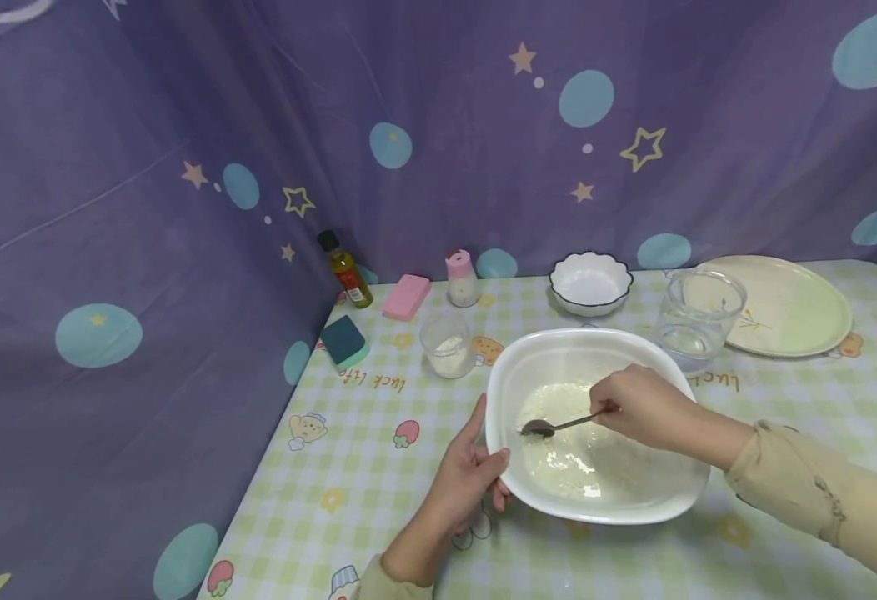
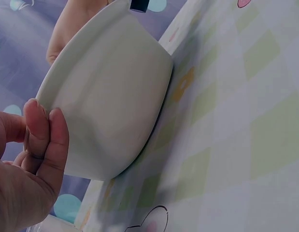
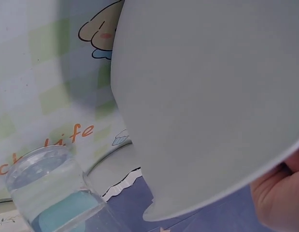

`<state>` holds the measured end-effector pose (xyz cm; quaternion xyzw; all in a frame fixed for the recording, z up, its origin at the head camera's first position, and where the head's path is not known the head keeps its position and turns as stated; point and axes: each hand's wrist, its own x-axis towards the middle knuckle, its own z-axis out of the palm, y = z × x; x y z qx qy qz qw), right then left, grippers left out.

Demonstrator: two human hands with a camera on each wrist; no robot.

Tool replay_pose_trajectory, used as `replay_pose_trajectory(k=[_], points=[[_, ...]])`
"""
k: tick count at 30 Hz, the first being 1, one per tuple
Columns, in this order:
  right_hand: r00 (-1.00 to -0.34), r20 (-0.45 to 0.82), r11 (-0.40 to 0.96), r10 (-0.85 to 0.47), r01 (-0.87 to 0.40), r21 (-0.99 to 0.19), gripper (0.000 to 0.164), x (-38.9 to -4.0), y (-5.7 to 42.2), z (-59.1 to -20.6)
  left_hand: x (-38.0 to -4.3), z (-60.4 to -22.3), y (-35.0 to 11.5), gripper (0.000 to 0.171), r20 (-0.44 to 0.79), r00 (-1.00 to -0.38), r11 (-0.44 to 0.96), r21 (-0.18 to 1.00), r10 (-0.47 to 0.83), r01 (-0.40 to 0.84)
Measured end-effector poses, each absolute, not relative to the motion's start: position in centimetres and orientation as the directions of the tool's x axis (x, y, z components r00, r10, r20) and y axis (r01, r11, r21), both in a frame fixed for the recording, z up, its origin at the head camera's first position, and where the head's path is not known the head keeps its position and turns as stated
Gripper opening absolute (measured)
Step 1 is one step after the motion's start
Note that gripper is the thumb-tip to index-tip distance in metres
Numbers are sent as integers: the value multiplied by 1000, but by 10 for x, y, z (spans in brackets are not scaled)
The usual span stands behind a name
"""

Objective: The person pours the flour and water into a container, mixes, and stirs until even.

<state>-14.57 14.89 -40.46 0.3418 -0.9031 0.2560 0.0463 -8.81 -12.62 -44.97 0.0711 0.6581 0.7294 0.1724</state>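
A large white basin (image 1: 596, 508) stands on the table with a pale, wet, whitish mixture (image 1: 573, 467) across its bottom. My left hand (image 1: 464, 475) grips the basin's left rim, its thumb over the edge and fingers against the outer wall, as the left wrist view also shows. In my right hand (image 1: 644, 408) is the handle of a metal spoon (image 1: 539, 427), held over the basin with the bowl of the spoon down at the mixture. In the right wrist view the basin's wall (image 3: 212, 96) hides the spoon and most of that hand.
Behind the basin stand a scalloped bowl (image 1: 591, 283), a clear container of water (image 1: 697, 321) and an oval plate (image 1: 791, 308). To the left are a small cup of white grains (image 1: 448, 354), a pink-capped shaker (image 1: 462, 279), a pink block (image 1: 406, 297), a sponge (image 1: 344, 342) and an oil bottle (image 1: 348, 275).
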Motion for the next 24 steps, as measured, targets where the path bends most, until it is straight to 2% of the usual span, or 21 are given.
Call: replay_pose_trajectory(k=[11,17,24], points=[[-824,241,739,-512,-566,-365,32,-151,160,-398,-88,-450,-126,79,-135,-929,-75,983,344,-170],[-849,165,769,-501,-525,-366,28,-153,176,-387,-88,-450,-127,79,-144,-928,-71,981,345,-179],[-839,107,761,-534,-531,-371,28,-151,194,-380,-88,-450,-127,78,-137,-928,-74,982,347,-173]])
